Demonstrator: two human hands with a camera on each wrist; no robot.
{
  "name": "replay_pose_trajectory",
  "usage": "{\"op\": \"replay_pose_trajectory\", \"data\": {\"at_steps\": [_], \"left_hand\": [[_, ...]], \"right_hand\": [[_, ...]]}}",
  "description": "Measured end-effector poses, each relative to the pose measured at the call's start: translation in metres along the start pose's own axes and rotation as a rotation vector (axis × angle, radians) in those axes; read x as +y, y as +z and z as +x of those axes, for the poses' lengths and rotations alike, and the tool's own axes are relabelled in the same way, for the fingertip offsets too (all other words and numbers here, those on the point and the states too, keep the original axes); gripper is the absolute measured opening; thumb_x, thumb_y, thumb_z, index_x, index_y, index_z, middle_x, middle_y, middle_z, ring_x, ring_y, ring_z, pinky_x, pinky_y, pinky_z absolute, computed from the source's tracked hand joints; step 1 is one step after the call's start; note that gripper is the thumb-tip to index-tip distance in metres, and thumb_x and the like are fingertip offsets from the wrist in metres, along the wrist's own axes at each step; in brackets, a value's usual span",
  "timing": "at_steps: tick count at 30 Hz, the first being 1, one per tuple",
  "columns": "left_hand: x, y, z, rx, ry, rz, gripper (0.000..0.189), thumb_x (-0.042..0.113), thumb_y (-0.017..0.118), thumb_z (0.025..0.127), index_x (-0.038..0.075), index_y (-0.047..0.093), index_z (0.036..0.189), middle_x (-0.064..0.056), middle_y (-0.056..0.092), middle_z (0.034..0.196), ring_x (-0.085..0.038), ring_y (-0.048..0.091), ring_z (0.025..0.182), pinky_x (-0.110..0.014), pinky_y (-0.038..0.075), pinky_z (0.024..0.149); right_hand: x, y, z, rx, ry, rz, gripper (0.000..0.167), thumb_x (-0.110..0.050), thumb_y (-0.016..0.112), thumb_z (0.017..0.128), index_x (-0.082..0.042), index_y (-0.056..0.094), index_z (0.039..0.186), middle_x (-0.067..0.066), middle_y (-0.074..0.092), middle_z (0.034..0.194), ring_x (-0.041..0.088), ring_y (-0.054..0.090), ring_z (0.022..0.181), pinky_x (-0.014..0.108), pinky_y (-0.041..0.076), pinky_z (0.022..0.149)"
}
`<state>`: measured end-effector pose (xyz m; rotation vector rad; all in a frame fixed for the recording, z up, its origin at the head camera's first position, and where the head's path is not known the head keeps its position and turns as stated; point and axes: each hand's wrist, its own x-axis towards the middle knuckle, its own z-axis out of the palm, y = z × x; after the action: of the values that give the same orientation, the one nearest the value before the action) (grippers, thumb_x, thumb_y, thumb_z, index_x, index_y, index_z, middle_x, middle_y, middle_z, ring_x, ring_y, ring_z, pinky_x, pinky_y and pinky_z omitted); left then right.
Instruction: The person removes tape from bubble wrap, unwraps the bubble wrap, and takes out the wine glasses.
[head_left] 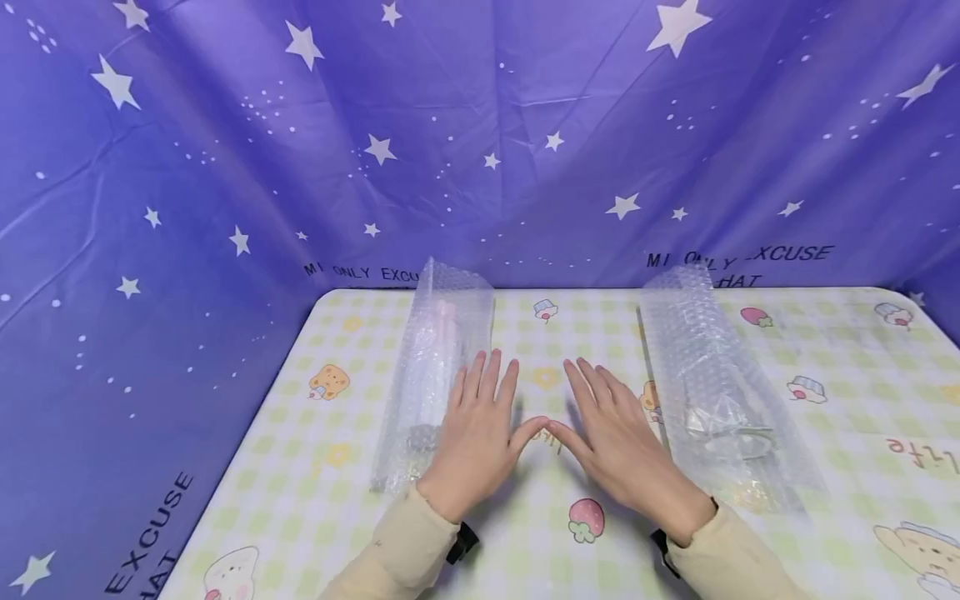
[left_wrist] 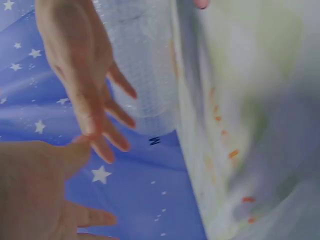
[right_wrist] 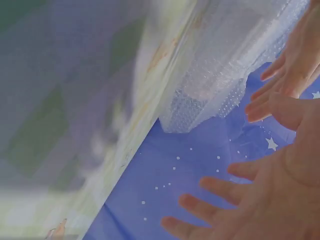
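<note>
Both hands hover palm down over the table, fingers straight and spread, with the thumb tips meeting in the middle. My left hand is beside a bubble-wrap bag on the left and overlaps its right edge in the head view. Inside that bag shows a long, pale thing with a pink top and a dark round part near the bottom. My right hand is left of a second bubble-wrap bag, which has a clear, rounded thing inside. Neither hand holds anything. The right wrist view also shows the left bag.
A table with a green-checked, cartoon-printed cover carries both bags. Behind and to the left hangs a purple-blue curtain with white stars and lettering. Each wrist bears a dark strap below a cream sleeve.
</note>
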<state>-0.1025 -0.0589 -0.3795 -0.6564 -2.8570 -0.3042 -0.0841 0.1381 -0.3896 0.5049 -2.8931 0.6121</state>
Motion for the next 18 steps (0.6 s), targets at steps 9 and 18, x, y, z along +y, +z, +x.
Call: {"op": "replay_pose_trajectory", "data": {"at_steps": [9,18], "left_hand": [[-0.012,-0.026,-0.004,0.052,-0.015,0.013,0.072,0.045,0.061,0.096,0.0,0.04,0.148,-0.023,0.032,0.157,-0.039,0.031,0.146,-0.053,0.023,0.121],[-0.038,-0.046,-0.001,0.156,-0.053,0.046,0.062,0.033,0.077,0.088,-0.003,0.056,0.133,-0.025,0.053,0.139,-0.04,0.05,0.129,-0.051,0.038,0.112]], "right_hand": [[-0.008,0.005,0.013,0.015,-0.034,0.063,0.065,-0.045,0.046,0.104,-0.012,0.027,0.157,0.017,0.039,0.153,0.04,0.039,0.137,0.064,0.037,0.105],[-0.022,0.013,0.029,0.006,-0.079,0.147,0.065,-0.048,0.046,0.103,-0.012,0.031,0.156,0.009,0.044,0.151,0.03,0.042,0.135,0.054,0.038,0.108]]}}
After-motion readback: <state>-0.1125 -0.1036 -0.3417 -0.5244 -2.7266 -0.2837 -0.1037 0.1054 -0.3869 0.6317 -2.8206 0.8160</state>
